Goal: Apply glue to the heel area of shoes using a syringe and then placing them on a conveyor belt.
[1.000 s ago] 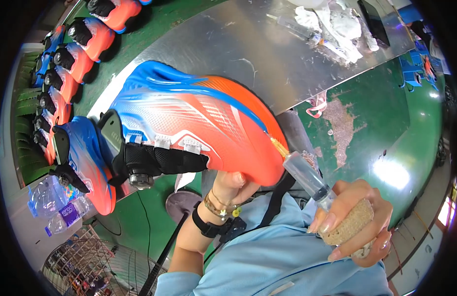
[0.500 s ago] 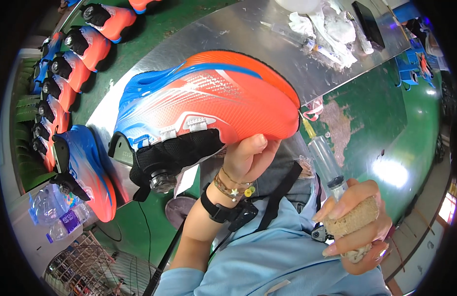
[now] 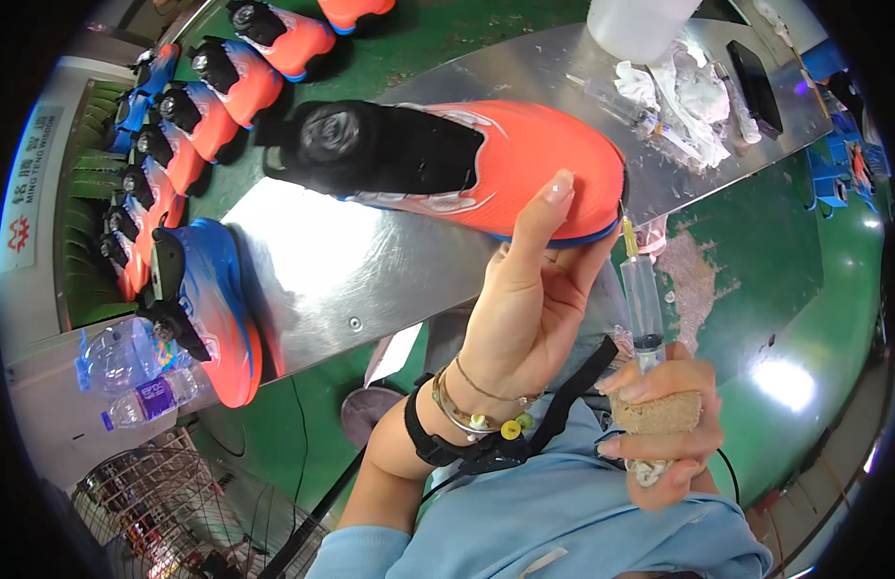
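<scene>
Nearest my remote viewpoint, the right hand (image 3: 665, 420) was wrapped around a tan block (image 3: 660, 410) and the plunger end of a clear syringe (image 3: 643, 299), its barrel pointing away. A bit of white material (image 3: 650, 471) showed below the block in the same grip. The needle tip stood at the toe edge of the coral shoe (image 3: 554, 145); I could not tell whether it touched.

The left hand (image 3: 530, 289) gripped that shoe by the toe, thumb pressed on the upper, fingers partly hidden beneath. The wrist carried bracelets (image 3: 476, 422) and a black band (image 3: 428, 436). I recorded the shoe held over the metal counter (image 3: 370, 280), its toe over the near edge and its black dial end to the left.

Near the counter's left end I noted a second shoe (image 3: 221, 309), blue fading to coral, with clear plastic bottles (image 3: 143, 376) on a pale surface to its left.

Farther off, toward the counter's far right corner, were another syringe (image 3: 607, 96), crumpled white tissue (image 3: 699, 96), a black flat object (image 3: 755, 89) and a white container (image 3: 645, 24). Beyond the far left edge stood a row of similar shoes (image 3: 247, 85).
</scene>
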`<state>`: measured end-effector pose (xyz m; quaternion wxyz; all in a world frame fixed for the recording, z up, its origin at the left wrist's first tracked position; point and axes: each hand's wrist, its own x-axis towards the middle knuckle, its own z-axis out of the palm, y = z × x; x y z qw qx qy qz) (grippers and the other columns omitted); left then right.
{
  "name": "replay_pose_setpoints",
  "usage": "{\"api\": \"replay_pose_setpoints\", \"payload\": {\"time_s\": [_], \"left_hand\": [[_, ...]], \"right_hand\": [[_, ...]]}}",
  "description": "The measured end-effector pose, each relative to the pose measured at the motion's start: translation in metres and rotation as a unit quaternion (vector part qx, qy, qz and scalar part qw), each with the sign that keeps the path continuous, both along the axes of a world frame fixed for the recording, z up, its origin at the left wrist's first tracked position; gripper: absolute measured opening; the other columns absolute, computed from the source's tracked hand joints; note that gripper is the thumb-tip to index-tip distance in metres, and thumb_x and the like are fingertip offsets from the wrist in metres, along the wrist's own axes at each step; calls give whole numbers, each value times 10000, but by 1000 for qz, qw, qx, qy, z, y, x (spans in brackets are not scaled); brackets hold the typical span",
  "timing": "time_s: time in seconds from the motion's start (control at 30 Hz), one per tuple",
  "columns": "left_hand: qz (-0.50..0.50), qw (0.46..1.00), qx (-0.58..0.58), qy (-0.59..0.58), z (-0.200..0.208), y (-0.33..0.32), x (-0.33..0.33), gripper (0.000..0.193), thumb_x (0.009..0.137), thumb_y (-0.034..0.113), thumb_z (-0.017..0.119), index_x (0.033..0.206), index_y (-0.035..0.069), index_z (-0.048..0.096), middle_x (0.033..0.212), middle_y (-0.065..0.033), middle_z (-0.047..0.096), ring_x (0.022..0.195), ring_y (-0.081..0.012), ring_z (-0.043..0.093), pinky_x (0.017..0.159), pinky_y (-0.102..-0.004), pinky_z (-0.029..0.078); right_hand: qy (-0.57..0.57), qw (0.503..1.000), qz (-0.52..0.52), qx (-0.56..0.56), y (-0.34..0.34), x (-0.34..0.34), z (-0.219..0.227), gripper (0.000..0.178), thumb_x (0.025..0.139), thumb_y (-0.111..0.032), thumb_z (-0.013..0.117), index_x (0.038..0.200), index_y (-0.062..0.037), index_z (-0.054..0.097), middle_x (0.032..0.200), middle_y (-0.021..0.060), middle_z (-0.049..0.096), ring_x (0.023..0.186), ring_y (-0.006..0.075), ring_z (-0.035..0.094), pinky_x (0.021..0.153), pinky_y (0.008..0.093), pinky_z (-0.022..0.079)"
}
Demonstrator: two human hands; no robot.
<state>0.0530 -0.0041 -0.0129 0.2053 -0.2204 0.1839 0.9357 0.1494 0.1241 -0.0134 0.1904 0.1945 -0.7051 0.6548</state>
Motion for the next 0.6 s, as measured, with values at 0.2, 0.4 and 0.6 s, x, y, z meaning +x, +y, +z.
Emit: {"api": "replay_pose_setpoints", "payload": {"time_s": [0.2, 0.4, 0.6], "left_hand": [[-53, 998, -15, -43, -11, 7, 2, 294, 885, 244, 659, 1106, 56, 610, 1060, -33, 638, 972, -129, 612, 831, -247, 517], [-18, 996, 71, 50, -21, 5, 12, 355, 890, 236, 652, 1183, 53, 572, 1143, -18, 618, 1009, -112, 602, 863, -268, 506], [-11, 989, -104, 105, -53, -65, 89, 381, 901, 183, 629, 1228, 13, 530, 1169, -66, 619, 1042, -133, 611, 899, -309, 508]], "right_hand": [[9, 997, -70, 24, 11, 23, -31, 284, 835, -285, 468, 787, -108, 685, 926, 151, 587, 765, 282, 617, 645, 372, 476], [112, 992, -39, -40, 50, -12, -58, 333, 921, -289, 278, 734, -62, 433, 945, 207, 536, 981, 343, 452, 921, 524, 366], [128, 928, -108, 332, 89, -110, -48, 201, 864, -52, 504, 1005, 3, 637, 1234, 225, 525, 1119, 366, 515, 992, 443, 382]]}}
